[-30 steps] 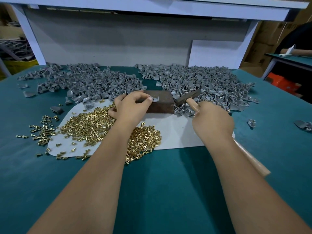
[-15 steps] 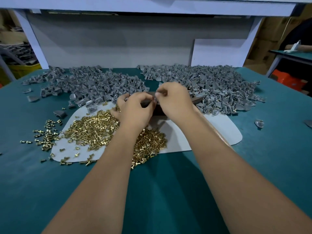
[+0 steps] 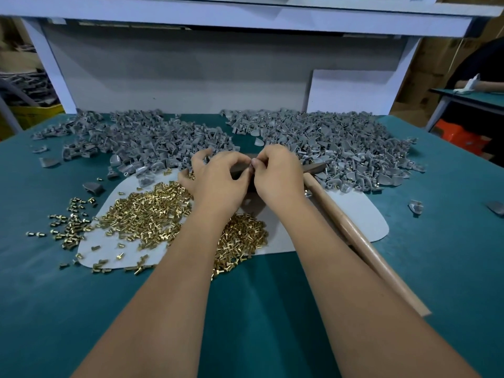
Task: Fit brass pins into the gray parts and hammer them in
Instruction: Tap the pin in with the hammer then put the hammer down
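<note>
One head-worn wide-angle view, forward and down, close over the teal table (image 3: 245, 309).

Small assembly workshop — piecework station. Table (image 3: 272, 323) covered in teal felt, heaped with gray parts (image 3: 341, 143) in bulk and a spill of brass pins (image 3: 147, 214) over a white mat (image 3: 362, 214). Wooden-handled hammer (image 3: 362, 241) lies at hand. White shelf frame (image 3: 245, 16) overhead; cardboard boxes (image 3: 425, 77) stacked behind — a second teal bench (image 3: 474, 94) at far right.
</note>
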A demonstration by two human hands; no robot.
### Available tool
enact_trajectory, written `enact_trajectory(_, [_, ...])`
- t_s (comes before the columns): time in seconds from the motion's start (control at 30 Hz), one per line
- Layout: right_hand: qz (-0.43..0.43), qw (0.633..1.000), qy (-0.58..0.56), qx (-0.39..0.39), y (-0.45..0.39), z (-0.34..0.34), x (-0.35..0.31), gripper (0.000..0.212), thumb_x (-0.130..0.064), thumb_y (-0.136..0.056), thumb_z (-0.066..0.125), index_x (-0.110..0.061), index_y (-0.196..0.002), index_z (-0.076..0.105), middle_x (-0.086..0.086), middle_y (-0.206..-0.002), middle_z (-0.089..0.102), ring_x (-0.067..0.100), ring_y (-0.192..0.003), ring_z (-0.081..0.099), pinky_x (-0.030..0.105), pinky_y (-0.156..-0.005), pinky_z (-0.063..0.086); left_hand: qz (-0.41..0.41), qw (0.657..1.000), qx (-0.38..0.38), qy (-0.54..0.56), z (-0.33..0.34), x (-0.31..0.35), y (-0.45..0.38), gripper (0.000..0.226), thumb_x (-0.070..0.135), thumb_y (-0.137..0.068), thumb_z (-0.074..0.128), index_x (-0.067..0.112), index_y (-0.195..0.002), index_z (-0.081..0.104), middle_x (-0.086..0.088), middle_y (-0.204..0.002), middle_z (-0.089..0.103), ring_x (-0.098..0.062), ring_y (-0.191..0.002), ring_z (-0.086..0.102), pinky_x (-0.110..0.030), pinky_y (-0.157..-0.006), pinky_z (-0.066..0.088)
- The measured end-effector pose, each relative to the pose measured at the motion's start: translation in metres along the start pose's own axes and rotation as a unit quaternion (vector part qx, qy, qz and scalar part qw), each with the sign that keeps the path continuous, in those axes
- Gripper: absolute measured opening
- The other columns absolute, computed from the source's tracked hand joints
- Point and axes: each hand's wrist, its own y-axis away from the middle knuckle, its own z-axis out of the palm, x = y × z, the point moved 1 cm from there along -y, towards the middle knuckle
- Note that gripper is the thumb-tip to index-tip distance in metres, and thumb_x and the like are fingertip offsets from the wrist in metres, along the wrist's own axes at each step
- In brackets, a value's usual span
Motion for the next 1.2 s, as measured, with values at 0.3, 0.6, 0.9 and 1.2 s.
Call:
enact_trajectory(0.3, [-0.005, 1.0, 0.015, 0.022, 0.002, 0.005, -0.002, 0.016, -0.013, -0.094, 0.052, -0.012, -0.078, 0.054, -0.002, -0.088, 0.048, 0.02, -0.089, 0.049, 0.027, -0.068, 0.028, -0.018, 1.0, -0.014, 0.02, 0.0, 0.0, 0.002, 0.012, 0.034, -0.093, 0.062, 0.043, -0.085, 0.063, 0.013, -0.113, 0.069, -0.02, -0.144, 0.021, -0.055, -0.115, 0.018])
enact_trajectory(0.6, [0.011, 1.0, 0.0, 0.01, 0.004, 0.004, -0.003, 0.012, -0.013, -0.094, 0.05, -0.01, -0.083, 0.056, -0.001, -0.088, 0.049, 0.019, -0.084, 0.046, 0.028, -0.066, 0.028, -0.027, 0.999, -0.013, 0.013, 0.0, -0.001, 0.002, 0.01, 0.035, -0.092, 0.064, 0.043, -0.086, 0.063, 0.016, -0.115, 0.067, -0.019, -0.143, 0.021, -0.057, -0.113, 0.015])
enact_trajectory(0.9, [0.024, 1.0, 0.009, -0.01, 0.003, 0.001, -0.004, 0.014, -0.015, -0.095, 0.05, -0.013, -0.081, 0.054, 0.003, -0.089, 0.056, 0.02, -0.081, 0.048, 0.029, -0.066, 0.031, -0.033, 0.999, -0.019, 0.016, -0.003, 0.002, 0.004, 0.016, 0.036, -0.092, 0.064, 0.045, -0.08, 0.059, 0.019, -0.12, 0.064, -0.02, -0.143, 0.019, -0.058, -0.112, 0.015])
enact_trajectory(1.2, [0.121, 0.989, -0.08, -0.019, 0.013, -0.052, 0.018, 0.02, -0.019, -0.095, 0.044, -0.019, -0.086, 0.063, -0.003, -0.077, 0.061, 0.015, -0.066, 0.056, 0.027, -0.054, 0.04, -0.086, 0.992, -0.055, 0.068, -0.008, 0.007, 0.006, 0.02, 0.04, -0.091, 0.065, 0.041, -0.072, 0.062, 0.039, -0.112, 0.048, -0.009, -0.141, 0.014, -0.052, -0.115, 0.013])
